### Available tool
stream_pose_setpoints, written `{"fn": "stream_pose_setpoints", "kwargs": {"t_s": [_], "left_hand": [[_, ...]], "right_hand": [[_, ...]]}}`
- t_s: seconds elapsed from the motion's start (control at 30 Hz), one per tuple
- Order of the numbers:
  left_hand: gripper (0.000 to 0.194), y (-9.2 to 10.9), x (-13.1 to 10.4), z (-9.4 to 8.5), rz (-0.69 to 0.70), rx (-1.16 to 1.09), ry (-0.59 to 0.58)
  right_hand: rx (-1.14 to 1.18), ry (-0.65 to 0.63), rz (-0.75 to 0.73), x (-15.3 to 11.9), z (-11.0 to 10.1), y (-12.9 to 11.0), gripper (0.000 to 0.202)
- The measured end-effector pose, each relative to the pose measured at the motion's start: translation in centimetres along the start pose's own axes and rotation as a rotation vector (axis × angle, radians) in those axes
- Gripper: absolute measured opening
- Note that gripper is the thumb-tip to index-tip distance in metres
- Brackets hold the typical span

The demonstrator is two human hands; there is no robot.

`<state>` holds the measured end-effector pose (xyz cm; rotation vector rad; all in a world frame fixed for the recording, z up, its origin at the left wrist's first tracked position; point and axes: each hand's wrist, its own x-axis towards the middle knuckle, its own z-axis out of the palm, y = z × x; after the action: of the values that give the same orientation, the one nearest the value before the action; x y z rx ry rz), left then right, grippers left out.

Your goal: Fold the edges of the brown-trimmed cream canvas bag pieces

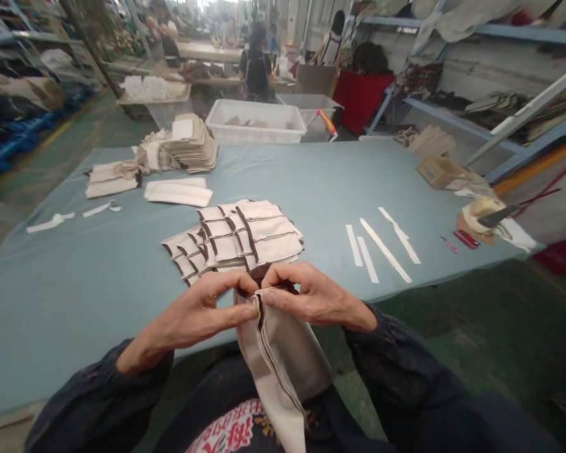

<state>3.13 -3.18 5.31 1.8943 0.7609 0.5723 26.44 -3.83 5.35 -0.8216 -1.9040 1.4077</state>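
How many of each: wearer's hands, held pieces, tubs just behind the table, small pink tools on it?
Hands: 2 (left hand, right hand)
Held piece: 1
Tubs: 3
Pink tool: 1
Total: 7

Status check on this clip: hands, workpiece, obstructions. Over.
Left hand, right hand: both pinching cream piece at upper edge, by its dark seam. Piece slanting down from the hands. Pile of similar pieces on table just beyond, not blocking the grip.
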Motion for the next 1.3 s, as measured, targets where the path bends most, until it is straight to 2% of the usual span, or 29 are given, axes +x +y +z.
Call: {"fn": "stream_pose_setpoints", "kwargs": {"t_s": [0.17,0.33,0.83,1.3], "left_hand": [[0.019,0.6,0.8,0.5,-0.039,-0.020,0.025],[0.017,1.5,1.3,1.1,-0.070,0.028,0.049],[0.020,1.9,1.8,1.2,-0.134,0.124,0.066],[0.019,0.5,1.0,0.9,-0.199,0.011,0.017]], "right_hand": [[0.014,0.014,0.050,-0.6,-0.1,0.1,0.022],[-0.014,0.031,0.019,-1.0,-0.3,0.3,0.020],[-0.075,0.057,0.030,-0.6,-0.3,0.9,0.014],[-0.111,0.039,0.053,-0.1,0.0,1.4,0.011]]}}
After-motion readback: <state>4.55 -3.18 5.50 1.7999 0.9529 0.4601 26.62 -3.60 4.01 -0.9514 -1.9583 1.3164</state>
